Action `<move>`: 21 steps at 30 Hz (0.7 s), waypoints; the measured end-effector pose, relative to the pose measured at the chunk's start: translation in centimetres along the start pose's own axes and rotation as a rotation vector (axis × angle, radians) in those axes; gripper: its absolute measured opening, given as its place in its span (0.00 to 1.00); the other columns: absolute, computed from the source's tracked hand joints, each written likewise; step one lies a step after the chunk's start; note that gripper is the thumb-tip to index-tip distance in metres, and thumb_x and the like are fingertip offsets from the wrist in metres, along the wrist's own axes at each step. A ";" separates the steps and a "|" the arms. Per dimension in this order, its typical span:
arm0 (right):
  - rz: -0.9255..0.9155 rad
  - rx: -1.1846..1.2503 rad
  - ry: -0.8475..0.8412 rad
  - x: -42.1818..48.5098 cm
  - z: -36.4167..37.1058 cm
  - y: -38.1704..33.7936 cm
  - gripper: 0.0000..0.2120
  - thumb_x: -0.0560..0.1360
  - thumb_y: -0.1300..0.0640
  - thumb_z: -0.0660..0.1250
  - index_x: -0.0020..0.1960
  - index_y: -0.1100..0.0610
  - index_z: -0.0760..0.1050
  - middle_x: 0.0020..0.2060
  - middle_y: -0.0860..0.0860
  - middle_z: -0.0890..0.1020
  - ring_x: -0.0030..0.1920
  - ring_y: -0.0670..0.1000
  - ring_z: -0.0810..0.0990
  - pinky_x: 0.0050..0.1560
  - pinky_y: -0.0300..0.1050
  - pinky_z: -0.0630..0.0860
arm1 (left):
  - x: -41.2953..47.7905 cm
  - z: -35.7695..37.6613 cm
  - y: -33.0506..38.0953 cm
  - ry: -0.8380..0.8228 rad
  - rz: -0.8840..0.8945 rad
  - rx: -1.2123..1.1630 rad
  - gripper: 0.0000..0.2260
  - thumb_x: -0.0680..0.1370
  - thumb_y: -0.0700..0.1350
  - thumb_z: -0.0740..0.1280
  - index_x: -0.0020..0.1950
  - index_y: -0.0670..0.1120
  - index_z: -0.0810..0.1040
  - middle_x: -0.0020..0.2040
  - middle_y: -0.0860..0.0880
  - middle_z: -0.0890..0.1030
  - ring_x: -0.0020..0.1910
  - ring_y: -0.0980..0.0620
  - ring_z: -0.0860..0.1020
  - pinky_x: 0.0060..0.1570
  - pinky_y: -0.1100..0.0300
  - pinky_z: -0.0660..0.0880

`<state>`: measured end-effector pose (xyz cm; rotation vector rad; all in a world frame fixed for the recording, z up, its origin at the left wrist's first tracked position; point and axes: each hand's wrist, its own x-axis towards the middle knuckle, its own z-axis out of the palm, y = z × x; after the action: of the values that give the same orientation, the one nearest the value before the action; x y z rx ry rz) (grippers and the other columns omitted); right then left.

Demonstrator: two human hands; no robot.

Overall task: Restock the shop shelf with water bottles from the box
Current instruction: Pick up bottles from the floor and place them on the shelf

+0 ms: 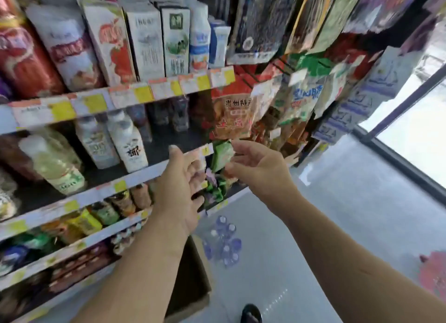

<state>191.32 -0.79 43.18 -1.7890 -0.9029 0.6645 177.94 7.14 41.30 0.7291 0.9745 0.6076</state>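
The left grip [183, 177] is released, fingers loose and holding nothing, just in front of the shelf [142, 176] near the right end of its front edge. The right grip [255, 168] beside it is also slack and empty, fingertips close to hanging green packets [223, 153]. Below them, the water bottles [224, 243] stand on the floor [337, 214], just beside the open box [193, 286].
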 end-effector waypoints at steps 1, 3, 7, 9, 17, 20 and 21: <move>0.017 -0.003 0.003 -0.3 0.1 1.7 0.20 0.72 0.60 0.76 0.62 0.52 0.79 0.54 0.49 0.83 0.52 0.45 0.83 0.54 0.45 0.81 | 0.5 -0.5 -1.6 0.004 -0.012 0.011 0.26 0.79 0.69 0.48 0.59 0.56 0.78 0.61 0.56 0.78 0.65 0.51 0.74 0.62 0.42 0.61; 0.080 -0.010 -0.003 -0.8 0.3 6.2 0.19 0.72 0.62 0.75 0.62 0.56 0.79 0.51 0.47 0.84 0.48 0.40 0.83 0.50 0.38 0.79 | 1.9 -1.6 -5.8 0.036 -0.076 0.022 0.25 0.79 0.69 0.48 0.53 0.57 0.79 0.62 0.55 0.79 0.65 0.51 0.75 0.60 0.43 0.62; 0.233 -0.002 -0.006 -1.8 0.7 14.8 0.16 0.73 0.63 0.74 0.57 0.48 0.79 0.39 0.40 0.84 0.38 0.37 0.81 0.37 0.33 0.73 | 4.3 -3.5 -13.5 0.116 -0.206 0.062 0.29 0.79 0.69 0.49 0.66 0.55 0.78 0.68 0.52 0.77 0.66 0.50 0.75 0.58 0.44 0.61; 0.298 0.000 -0.017 -2.0 0.8 18.8 0.16 0.74 0.63 0.72 0.58 0.48 0.79 0.35 0.35 0.83 0.38 0.37 0.81 0.33 0.31 0.72 | 5.4 -3.6 -16.7 0.142 -0.252 0.091 0.29 0.80 0.68 0.49 0.70 0.54 0.75 0.69 0.53 0.76 0.68 0.50 0.73 0.58 0.45 0.61; 0.449 -0.005 -0.106 -2.0 0.6 33.8 0.16 0.75 0.64 0.69 0.44 0.42 0.78 0.40 0.38 0.82 0.34 0.41 0.79 0.31 0.38 0.74 | 10.6 -1.3 -29.4 0.245 -0.369 0.134 0.29 0.81 0.67 0.49 0.70 0.51 0.74 0.63 0.53 0.76 0.60 0.54 0.74 0.46 0.56 0.68; 0.460 -0.040 -0.123 -2.3 0.4 39.4 0.14 0.74 0.63 0.70 0.48 0.43 0.79 0.41 0.46 0.83 0.36 0.43 0.78 0.40 0.40 0.74 | 12.6 -1.0 -34.3 0.282 -0.396 0.170 0.25 0.81 0.67 0.49 0.65 0.55 0.76 0.59 0.55 0.78 0.54 0.57 0.76 0.46 0.55 0.68; 0.471 -0.048 -0.128 -2.5 0.3 41.3 0.12 0.74 0.63 0.71 0.49 0.46 0.80 0.40 0.46 0.83 0.36 0.41 0.78 0.40 0.38 0.75 | 13.2 -1.1 -36.0 0.293 -0.417 0.171 0.26 0.80 0.67 0.49 0.67 0.55 0.75 0.63 0.54 0.78 0.58 0.55 0.75 0.53 0.51 0.67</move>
<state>201.16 -12.45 4.74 -2.0406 -0.5814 1.0714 187.52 -4.95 6.18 0.5704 1.4179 0.2691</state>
